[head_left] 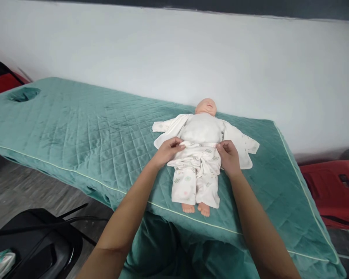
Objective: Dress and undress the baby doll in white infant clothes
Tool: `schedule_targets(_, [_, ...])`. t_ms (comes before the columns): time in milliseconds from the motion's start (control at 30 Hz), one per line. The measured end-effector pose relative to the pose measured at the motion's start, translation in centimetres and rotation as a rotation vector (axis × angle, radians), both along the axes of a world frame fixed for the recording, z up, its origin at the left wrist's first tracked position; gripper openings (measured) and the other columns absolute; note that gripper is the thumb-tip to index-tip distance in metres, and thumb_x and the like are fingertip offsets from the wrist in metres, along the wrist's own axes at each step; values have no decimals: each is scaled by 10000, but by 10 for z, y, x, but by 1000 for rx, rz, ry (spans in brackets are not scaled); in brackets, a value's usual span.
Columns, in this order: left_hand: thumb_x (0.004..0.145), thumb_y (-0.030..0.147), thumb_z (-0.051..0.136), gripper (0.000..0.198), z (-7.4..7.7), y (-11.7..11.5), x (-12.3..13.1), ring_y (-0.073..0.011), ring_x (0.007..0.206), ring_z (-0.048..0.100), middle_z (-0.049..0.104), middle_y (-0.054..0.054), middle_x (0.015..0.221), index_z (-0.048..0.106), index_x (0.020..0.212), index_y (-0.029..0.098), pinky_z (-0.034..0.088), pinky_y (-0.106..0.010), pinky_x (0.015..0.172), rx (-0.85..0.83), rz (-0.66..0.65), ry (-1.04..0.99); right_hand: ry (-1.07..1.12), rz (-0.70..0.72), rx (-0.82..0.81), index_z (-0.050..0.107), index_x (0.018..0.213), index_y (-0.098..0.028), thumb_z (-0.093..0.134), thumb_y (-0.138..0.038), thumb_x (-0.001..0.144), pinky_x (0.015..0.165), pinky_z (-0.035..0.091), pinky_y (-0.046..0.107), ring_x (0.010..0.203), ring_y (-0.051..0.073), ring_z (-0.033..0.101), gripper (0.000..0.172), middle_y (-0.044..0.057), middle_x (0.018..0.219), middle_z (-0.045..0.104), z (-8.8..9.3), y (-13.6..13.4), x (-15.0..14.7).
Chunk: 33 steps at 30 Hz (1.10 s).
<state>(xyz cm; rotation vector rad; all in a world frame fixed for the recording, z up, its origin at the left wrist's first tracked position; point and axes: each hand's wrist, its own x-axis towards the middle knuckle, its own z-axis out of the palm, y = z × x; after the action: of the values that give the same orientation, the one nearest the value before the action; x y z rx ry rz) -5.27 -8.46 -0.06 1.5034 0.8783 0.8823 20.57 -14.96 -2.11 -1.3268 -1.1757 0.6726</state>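
Note:
A baby doll [206, 106] lies on its back on a green quilted bed, head toward the wall and bare feet toward me. White patterned pants [189, 180] cover its legs, and their waistband reaches the lower belly. My left hand [169, 150] pinches the waistband at one side of the doll. On the opposite side, my right hand [229, 157] grips the waistband between thumb and fingers. An open white jacket [240, 143] is spread beneath the doll, sleeves out to both sides. White cloth [202, 128] covers the torso.
The green bed cover [104, 128] extends far left to a face hole [25, 94]. A white wall [163, 50] runs behind. A black chair [35, 240] stands at lower left, and a red plastic chair [334, 182] at right.

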Motion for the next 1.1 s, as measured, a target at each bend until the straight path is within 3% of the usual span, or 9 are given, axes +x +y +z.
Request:
schedule_targets(100, [749,406,729,276,-1,14,12,-105,650,450,528,41,709,609,865,187,330,-231,617,-2,158,-93,113,29,-20,521,808,-236,679,-541,820,594,362,261,628,128,430,344,-49,698,477,-5,2,4])
schedule_targets(233, [722,388,730,267,-4,30,23,-102,663,475,550,46,710,594,841,191,352,-227,642,34,227,-161,180,33,-63,502,804,-242,686,-574,798,580,366,258,614,128,421,380,-55,682,460,-8,2,6])
schedule_targets(500, [627,392,829,376,-14,31,16,-82,628,481,571,53,715,609,830,165,355,-210,607,-183,87,-218,96,3,-14,513,784,-236,665,-536,833,591,361,262,622,128,427,339,-52,684,464,-8,0,4])
schedule_targets(600, [634,413,832,384,-13,30,14,-86,645,490,577,46,729,620,837,164,365,-210,611,-180,57,-199,-46,2,-13,518,782,-236,647,-502,848,603,372,274,637,137,448,303,-44,684,483,6,-1,3])
schedule_targets(700, [677,452,812,375,-15,29,13,-87,649,472,560,42,732,629,837,166,350,-211,599,-135,41,-166,-236,27,-31,542,789,-237,631,-455,859,605,381,283,633,143,468,245,-35,678,523,32,1,1])
schedule_targets(867, [816,586,664,431,-20,30,14,-80,561,370,452,50,631,582,741,169,269,-228,531,-160,116,-153,-395,53,-28,558,755,-240,632,-397,848,582,357,283,605,140,441,197,-28,672,552,65,18,-1])
schedule_targets(933, [805,591,673,438,-20,30,14,-79,547,348,435,53,614,578,729,171,246,-232,519,-171,119,-118,-364,49,-7,568,755,-238,641,-397,842,612,376,286,655,150,473,196,-20,702,571,63,27,-1])
schedule_targets(1100, [720,494,780,370,-18,32,10,-85,629,423,538,33,721,649,818,163,309,-220,574,-94,22,-87,-82,-1,22,573,758,-227,685,-426,804,672,414,304,685,155,511,233,-24,704,576,35,39,3])
